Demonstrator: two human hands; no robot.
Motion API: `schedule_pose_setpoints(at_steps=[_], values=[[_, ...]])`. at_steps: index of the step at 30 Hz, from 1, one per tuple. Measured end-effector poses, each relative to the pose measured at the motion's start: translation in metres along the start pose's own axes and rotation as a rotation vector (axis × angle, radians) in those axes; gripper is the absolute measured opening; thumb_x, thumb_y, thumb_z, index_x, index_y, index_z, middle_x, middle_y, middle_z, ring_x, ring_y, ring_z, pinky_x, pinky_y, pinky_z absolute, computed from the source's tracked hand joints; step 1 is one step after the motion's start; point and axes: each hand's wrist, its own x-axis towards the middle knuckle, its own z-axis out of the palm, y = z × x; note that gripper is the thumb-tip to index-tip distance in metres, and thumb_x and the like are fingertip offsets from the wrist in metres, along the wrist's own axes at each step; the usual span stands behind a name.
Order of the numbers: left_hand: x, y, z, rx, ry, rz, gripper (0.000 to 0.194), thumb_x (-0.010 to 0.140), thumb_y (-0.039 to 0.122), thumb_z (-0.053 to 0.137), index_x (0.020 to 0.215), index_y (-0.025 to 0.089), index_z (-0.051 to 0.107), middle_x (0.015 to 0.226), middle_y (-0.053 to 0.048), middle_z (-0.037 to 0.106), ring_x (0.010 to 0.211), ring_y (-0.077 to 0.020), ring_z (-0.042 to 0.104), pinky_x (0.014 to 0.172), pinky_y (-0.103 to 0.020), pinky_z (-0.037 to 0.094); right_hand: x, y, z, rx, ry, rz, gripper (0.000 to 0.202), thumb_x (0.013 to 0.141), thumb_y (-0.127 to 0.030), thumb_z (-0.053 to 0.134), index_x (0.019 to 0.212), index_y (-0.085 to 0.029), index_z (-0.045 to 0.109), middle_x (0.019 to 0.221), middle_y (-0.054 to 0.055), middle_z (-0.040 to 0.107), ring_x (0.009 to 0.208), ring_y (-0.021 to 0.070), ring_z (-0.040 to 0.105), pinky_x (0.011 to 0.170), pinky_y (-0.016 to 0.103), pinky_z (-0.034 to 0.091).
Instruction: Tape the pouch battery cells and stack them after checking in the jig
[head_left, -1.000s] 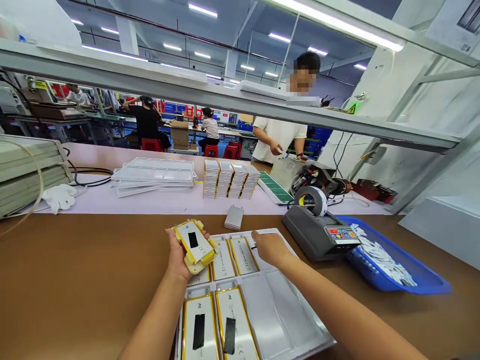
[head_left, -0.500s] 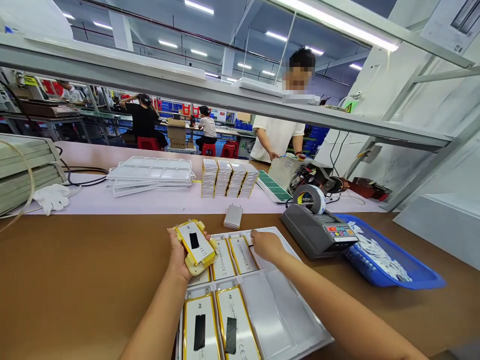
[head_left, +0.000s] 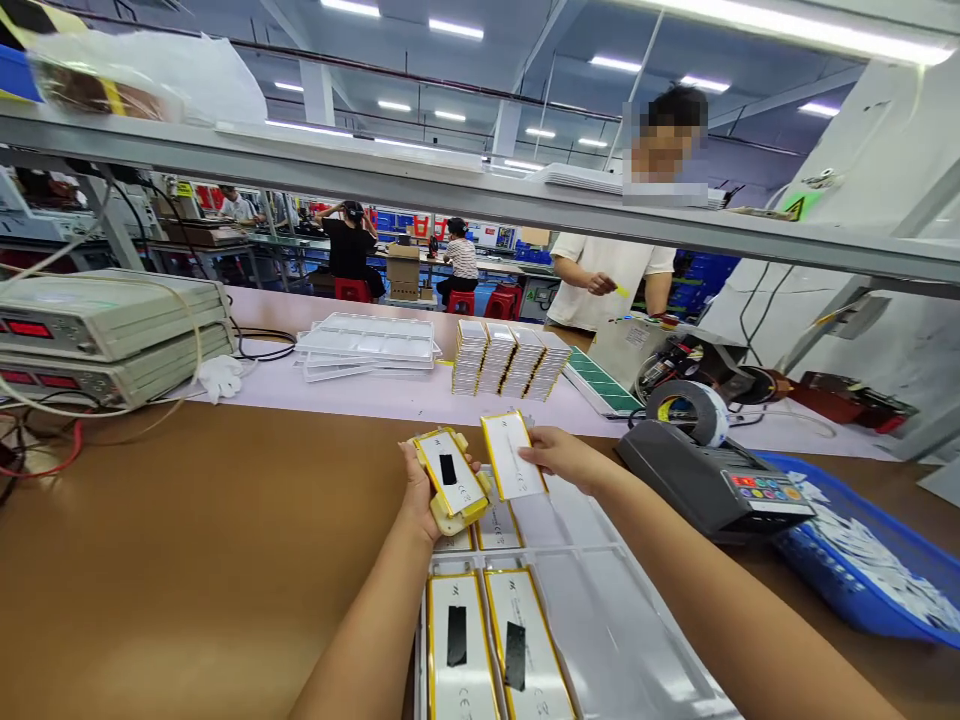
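My left hand (head_left: 418,490) is wrapped round a yellow holder (head_left: 448,522). In that holder lies a white pouch battery (head_left: 466,490) with a strip of black tape on its face. Just to the right, my right hand (head_left: 564,456) pinches the right edge of another pouch battery (head_left: 504,462), yellow-edged and without black tape on the side I see. Both are raised over a clear plastic tray (head_left: 630,630). In its near row sit two batteries with black tape, a left one (head_left: 459,665) and a right one (head_left: 529,625). More batteries in the far row are partly covered.
A grey tape dispenser (head_left: 705,485) stands right of the tray, beside a blue basket (head_left: 885,540) of white strips. Behind are stacked batteries (head_left: 506,360), empty trays (head_left: 367,345) and a white glove (head_left: 220,378). Metering boxes (head_left: 112,325) stand left. A person (head_left: 611,270) stands across the bench.
My right hand has lifted a battery out of the tray's far row and brought it up beside the holder. My left hand still grips the holder. The view has turned left.
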Motion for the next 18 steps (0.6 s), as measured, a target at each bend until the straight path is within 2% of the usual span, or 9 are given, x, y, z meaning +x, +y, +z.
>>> schedule_pose_setpoints(at_steps=[2,4,7,9,12,14,18], values=[[-0.002,-0.001,0.0,-0.001,-0.034,-0.02,0.075,0.061,0.074,0.034,0.095,0.012,0.058,0.083,-0.014,0.063,0.077,-0.0292,0.059,0.072,-0.048,0.043,0.006,-0.023,0.018,0.116,-0.072,-0.085,0.022,0.074,-0.021,0.048,0.094,-0.014,0.054,0.086,0.004,0.062,0.072,0.0127,0.055,0.063,0.023,0.042],[-0.003,-0.001,-0.001,0.007,-0.034,-0.02,0.076,0.061,0.074,0.032,0.099,0.013,0.057,0.085,-0.015,0.063,0.077,-0.0289,0.06,0.072,-0.047,0.043,0.012,-0.039,0.038,0.113,-0.159,-0.125,0.019,0.073,-0.02,0.05,0.09,-0.014,0.055,0.086,0.004,0.062,0.073,0.0133,0.056,0.064,0.024,0.043],[-0.005,0.001,-0.006,0.007,-0.063,-0.004,0.079,0.061,0.075,0.029,0.102,0.014,0.056,0.087,-0.015,0.063,0.078,-0.0281,0.059,0.072,-0.045,0.044,0.015,-0.052,0.056,-0.14,-0.22,-0.178,0.017,0.072,-0.024,0.052,0.087,-0.016,0.056,0.084,0.003,0.062,0.073,0.0143,0.055,0.061,0.023,0.041],[-0.006,0.003,-0.009,-0.002,-0.102,0.003,0.081,0.06,0.076,0.027,0.104,0.014,0.055,0.091,-0.015,0.062,0.081,-0.0284,0.058,0.074,-0.045,0.043,0.008,-0.056,0.055,-0.47,-0.101,-0.209,0.019,0.071,-0.033,0.055,0.081,-0.017,0.056,0.081,0.003,0.062,0.073,0.0165,0.054,0.059,0.024,0.037],[-0.008,0.009,-0.009,-0.025,-0.142,0.008,0.087,0.055,0.079,0.026,0.101,0.012,0.056,0.09,-0.015,0.061,0.083,-0.0301,0.057,0.076,-0.049,0.041,-0.016,-0.057,0.039,-0.806,0.202,-0.22,0.032,0.075,-0.049,0.045,0.075,-0.018,0.055,0.08,0.004,0.061,0.074,0.0181,0.053,0.056,0.024,0.03],[-0.009,0.012,-0.008,-0.04,-0.15,0.027,0.087,0.054,0.08,0.026,0.098,0.011,0.056,0.088,-0.015,0.061,0.082,-0.0303,0.057,0.077,-0.05,0.041,-0.036,-0.047,0.025,-0.836,0.304,-0.182,0.036,0.082,-0.048,0.033,0.075,-0.02,0.054,0.079,0.003,0.061,0.073,0.0167,0.053,0.054,0.024,0.026],[-0.009,0.016,-0.003,-0.051,-0.127,0.132,0.081,0.059,0.076,0.028,0.104,0.014,0.054,0.087,-0.013,0.061,0.079,-0.028,0.058,0.075,-0.05,0.043,-0.071,0.004,0.01,-0.75,0.302,0.002,0.028,0.083,-0.039,0.033,0.076,-0.021,0.052,0.074,0.002,0.061,0.069,0.0155,0.054,0.053,0.023,0.025]])
